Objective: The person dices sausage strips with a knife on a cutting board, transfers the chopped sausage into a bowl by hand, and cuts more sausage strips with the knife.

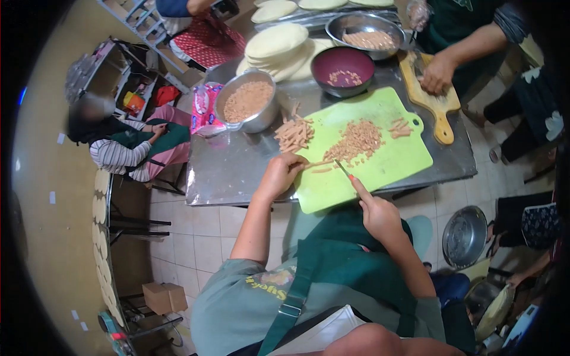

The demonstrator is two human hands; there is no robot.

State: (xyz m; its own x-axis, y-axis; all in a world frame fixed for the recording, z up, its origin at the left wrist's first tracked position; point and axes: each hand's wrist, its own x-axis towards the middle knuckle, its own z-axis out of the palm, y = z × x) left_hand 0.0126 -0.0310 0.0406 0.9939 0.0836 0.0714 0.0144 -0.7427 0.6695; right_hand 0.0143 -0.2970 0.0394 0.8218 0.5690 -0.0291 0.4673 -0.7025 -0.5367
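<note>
My left hand (281, 176) pinches a thin pinkish-brown sausage strip (319, 164) at the left part of a lime green cutting board (398, 161). In my right hand (380, 216) is a small knife (354, 181) with a red handle, its blade at the strip's right end. Small diced pieces (360, 138) are heaped in the middle of the board. A few short pieces (400, 127) lie apart near the handle hole. Beside the board's left edge, uncut strips (294, 134) form a pile, partly on the metal table.
A metal pot (247, 99) of diced pieces, a purple-lined bowl (342, 68) and a steel bowl (365, 37) stand behind the board. Pale flat rounds (276, 41) are stacked there. At right, a co-worker's hand (437, 73) is over a wooden board (442, 126). Another person sits at left.
</note>
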